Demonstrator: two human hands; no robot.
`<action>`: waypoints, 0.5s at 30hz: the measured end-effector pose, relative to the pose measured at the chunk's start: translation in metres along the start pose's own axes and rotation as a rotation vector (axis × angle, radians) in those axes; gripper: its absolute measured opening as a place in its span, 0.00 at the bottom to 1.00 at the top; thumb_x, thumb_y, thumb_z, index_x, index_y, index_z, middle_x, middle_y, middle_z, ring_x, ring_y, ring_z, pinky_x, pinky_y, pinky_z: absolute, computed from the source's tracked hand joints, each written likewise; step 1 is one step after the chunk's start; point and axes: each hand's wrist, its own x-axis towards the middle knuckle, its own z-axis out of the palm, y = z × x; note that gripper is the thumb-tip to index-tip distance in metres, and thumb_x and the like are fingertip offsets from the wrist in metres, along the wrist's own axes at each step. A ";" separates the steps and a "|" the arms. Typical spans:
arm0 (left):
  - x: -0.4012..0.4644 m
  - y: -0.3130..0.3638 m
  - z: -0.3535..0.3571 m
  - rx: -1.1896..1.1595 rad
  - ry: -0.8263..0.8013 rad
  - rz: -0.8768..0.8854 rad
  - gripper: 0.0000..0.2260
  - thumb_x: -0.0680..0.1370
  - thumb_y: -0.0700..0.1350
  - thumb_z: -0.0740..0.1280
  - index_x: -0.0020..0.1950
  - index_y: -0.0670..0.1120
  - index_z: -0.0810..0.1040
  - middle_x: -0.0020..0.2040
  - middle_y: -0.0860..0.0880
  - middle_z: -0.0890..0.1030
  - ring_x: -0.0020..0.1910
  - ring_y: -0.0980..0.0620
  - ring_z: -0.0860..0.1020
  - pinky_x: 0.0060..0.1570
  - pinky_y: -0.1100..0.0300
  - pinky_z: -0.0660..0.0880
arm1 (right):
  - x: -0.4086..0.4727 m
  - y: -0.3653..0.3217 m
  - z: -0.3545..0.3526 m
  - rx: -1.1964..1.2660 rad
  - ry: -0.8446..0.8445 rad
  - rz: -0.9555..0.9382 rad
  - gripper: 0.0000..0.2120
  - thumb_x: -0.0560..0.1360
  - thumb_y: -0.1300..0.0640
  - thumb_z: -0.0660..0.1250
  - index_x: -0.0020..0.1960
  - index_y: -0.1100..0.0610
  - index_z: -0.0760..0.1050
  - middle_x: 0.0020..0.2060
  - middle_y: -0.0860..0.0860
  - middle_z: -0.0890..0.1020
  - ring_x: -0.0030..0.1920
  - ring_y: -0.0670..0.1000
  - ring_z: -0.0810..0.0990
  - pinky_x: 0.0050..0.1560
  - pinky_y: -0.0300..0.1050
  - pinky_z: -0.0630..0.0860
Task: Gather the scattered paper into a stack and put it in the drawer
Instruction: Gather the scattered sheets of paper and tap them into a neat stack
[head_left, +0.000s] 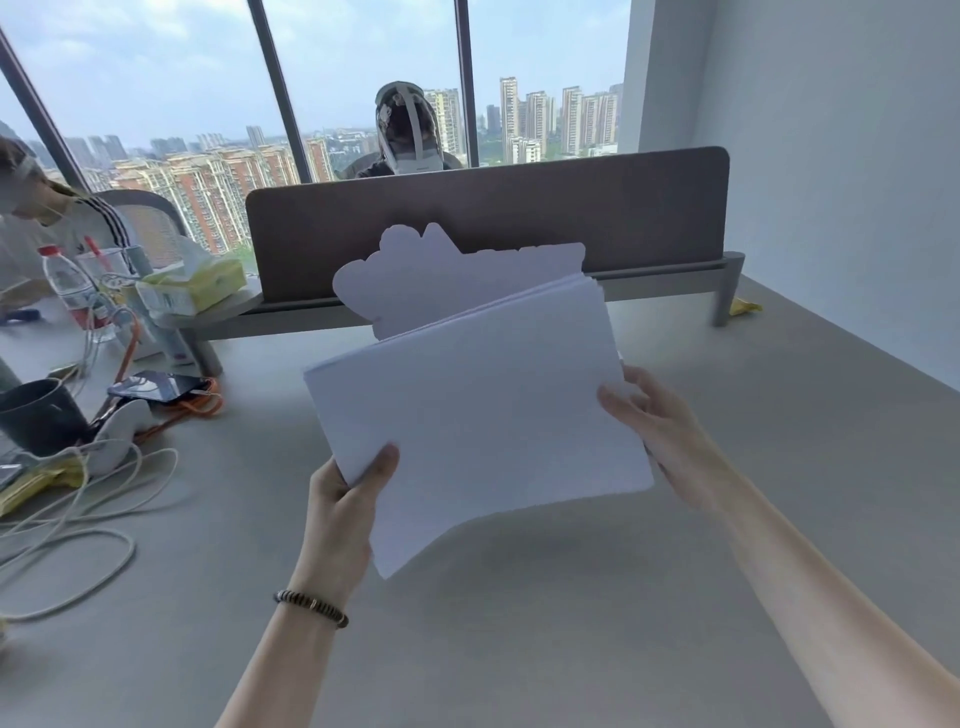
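Observation:
A stack of white paper (478, 410) hangs tilted above the grey desk (571, 597), held between both hands. My left hand (345, 499) grips its near left corner, thumb on top and fingers under the sheets. My right hand (654, 421) holds the right edge, fingers curled round it. Behind the stack a sheet with a wavy cut outline (415, 275) sticks up out of it. No drawer shows in this view.
A brown divider panel (488, 218) runs along the desk's far edge, with a person behind it. At the left lie white cables (72, 525), a dark cup (39, 415), a phone (156, 385), a water bottle (67, 283), a tissue box (197, 283) and another person.

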 end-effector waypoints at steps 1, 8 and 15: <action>0.000 -0.001 0.000 0.039 -0.002 0.028 0.07 0.79 0.35 0.67 0.50 0.43 0.84 0.47 0.47 0.87 0.45 0.47 0.85 0.45 0.53 0.81 | 0.000 0.001 0.005 -0.092 0.010 -0.033 0.11 0.79 0.55 0.68 0.61 0.49 0.77 0.54 0.50 0.87 0.54 0.52 0.86 0.58 0.55 0.80; 0.003 -0.003 -0.003 0.116 -0.060 0.113 0.07 0.78 0.36 0.67 0.50 0.43 0.84 0.48 0.48 0.87 0.47 0.48 0.85 0.46 0.55 0.81 | -0.009 0.024 0.021 -0.135 0.223 -0.209 0.13 0.82 0.60 0.63 0.66 0.53 0.75 0.56 0.47 0.85 0.58 0.50 0.83 0.60 0.54 0.79; 0.001 -0.008 -0.017 0.068 -0.195 -0.051 0.27 0.59 0.59 0.83 0.52 0.46 0.86 0.53 0.44 0.86 0.52 0.45 0.85 0.47 0.57 0.81 | -0.017 0.019 0.013 0.068 0.200 -0.246 0.12 0.76 0.56 0.69 0.59 0.57 0.76 0.49 0.49 0.86 0.48 0.50 0.85 0.46 0.47 0.81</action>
